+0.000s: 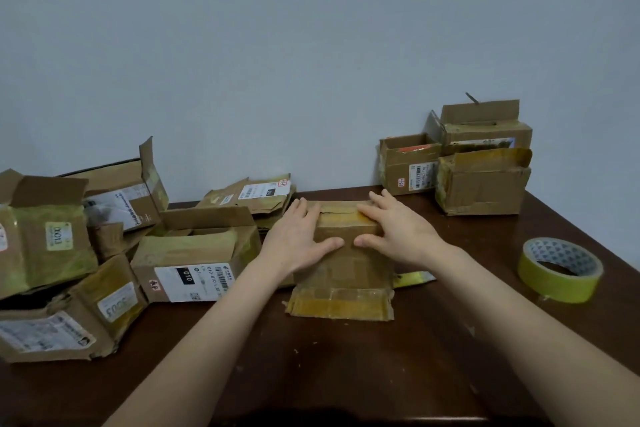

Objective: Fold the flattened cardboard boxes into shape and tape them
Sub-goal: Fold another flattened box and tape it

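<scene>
While both forearms reach forward, the left hand (298, 236) and right hand (394, 232) lie flat on top of the cardboard box (346, 274) at mid-tabletop (346, 364), fingers (302, 208) straight and released, thumbs nearly meeting at its near top edge. Other boxes (194, 263) crowd the left. The tape roll (561, 282) sits well apart near the right edge, and open room lies nearer the person.

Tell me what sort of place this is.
Likely a plain home or small-office room: a dark wooden table against a bare wall, used labelled cardboard boxes, one tape roll.
</scene>
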`<state>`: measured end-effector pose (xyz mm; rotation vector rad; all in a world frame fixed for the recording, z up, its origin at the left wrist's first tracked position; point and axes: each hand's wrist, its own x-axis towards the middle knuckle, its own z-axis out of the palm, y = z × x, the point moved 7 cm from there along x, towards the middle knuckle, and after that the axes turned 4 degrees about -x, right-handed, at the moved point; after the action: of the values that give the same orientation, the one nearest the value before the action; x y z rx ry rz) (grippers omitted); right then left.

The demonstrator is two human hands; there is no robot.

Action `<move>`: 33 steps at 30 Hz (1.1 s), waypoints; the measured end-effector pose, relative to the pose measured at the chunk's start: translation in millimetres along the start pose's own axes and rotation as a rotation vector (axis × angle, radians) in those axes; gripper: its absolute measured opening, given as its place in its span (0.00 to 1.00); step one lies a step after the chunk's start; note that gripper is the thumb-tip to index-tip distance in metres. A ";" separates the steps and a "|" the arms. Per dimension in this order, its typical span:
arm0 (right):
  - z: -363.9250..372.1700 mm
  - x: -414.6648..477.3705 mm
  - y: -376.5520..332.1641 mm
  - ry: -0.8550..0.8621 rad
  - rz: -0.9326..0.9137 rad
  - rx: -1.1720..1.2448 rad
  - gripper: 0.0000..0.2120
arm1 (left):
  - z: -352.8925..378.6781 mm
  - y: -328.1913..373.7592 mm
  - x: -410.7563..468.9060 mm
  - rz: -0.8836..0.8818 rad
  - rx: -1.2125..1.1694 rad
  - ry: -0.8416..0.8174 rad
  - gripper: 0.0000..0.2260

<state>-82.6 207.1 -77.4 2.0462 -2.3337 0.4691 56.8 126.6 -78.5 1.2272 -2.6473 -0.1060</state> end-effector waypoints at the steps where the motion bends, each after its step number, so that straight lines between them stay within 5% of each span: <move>1: -0.3 -1.0 -5.2 0.013 -0.011 -0.085 0.33 | 1.5 -0.1 0.7 0.020 0.009 0.010 0.37; 6: 3.9 -1.8 -14.6 -0.020 -0.017 -0.115 0.28 | 1.7 10.3 -6.1 0.125 0.146 0.079 0.29; 18: 4.1 -4.7 -8.6 -0.016 -0.024 -0.081 0.27 | 1.6 33.5 -8.3 0.136 0.168 0.092 0.26; 23: -6.8 -33.3 5.7 0.227 0.195 0.276 0.22 | -1.2 33.9 -6.8 0.149 0.195 0.062 0.25; 25: -14.8 -52.9 27.5 0.336 0.309 0.234 0.18 | -0.5 36.3 -3.9 0.111 0.176 0.033 0.25; 33: -11.2 -124.5 123.8 0.098 0.809 -0.135 0.23 | -1.3 55.7 -13.2 0.064 0.195 0.092 0.24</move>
<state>-186.1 343.4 -118.5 0.9222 -2.9368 0.3718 23.9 172.9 -70.7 1.1712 -2.6630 0.2182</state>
